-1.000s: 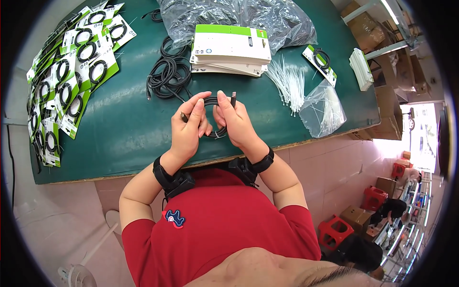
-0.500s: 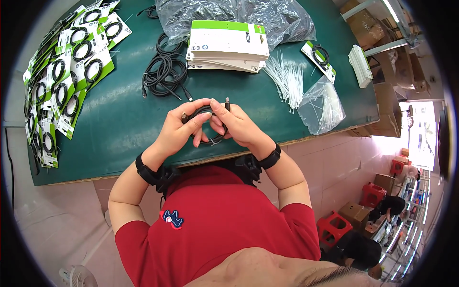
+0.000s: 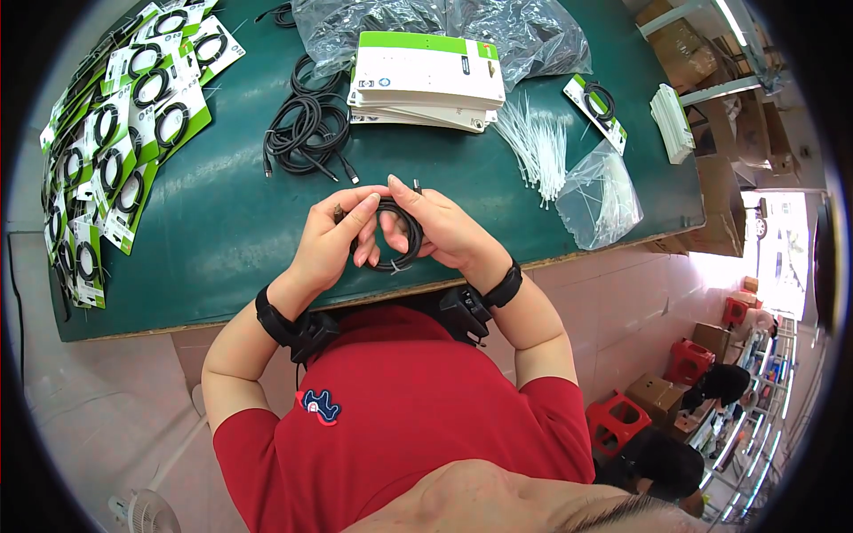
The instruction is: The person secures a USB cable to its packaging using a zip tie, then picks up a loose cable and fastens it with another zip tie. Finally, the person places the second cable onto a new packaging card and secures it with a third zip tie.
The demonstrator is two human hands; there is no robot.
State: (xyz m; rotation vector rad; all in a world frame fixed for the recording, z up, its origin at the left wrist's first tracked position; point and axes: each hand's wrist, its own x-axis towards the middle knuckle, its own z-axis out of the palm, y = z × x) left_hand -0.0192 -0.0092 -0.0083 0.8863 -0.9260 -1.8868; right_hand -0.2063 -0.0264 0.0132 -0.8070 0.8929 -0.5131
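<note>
A black cable (image 3: 410,251) wound into a small ring is held between both my hands over the near edge of the green table. My left hand (image 3: 333,229) grips the ring's left side, thumb on top and fingers curled beneath. On the opposite side my right hand (image 3: 444,226) closes round the coil. One metal plug pokes out beside each hand. Beyond my hands lies a heap of loose black cables (image 3: 306,133), next to a stack of white and green cards (image 3: 426,75).
Carded cables (image 3: 147,89) cover the table's left side. White cable ties (image 3: 538,147) lie right of the stack, beside a clear bag of ties (image 3: 604,200) and one carded cable (image 3: 600,102). Grey plastic bags (image 3: 524,40) sit behind; more cards (image 3: 671,124) stand at the right edge.
Both hands have shifted slightly around the coil. More of the ring shows on its right side now, and the right plug sits lower behind my thumb.
</note>
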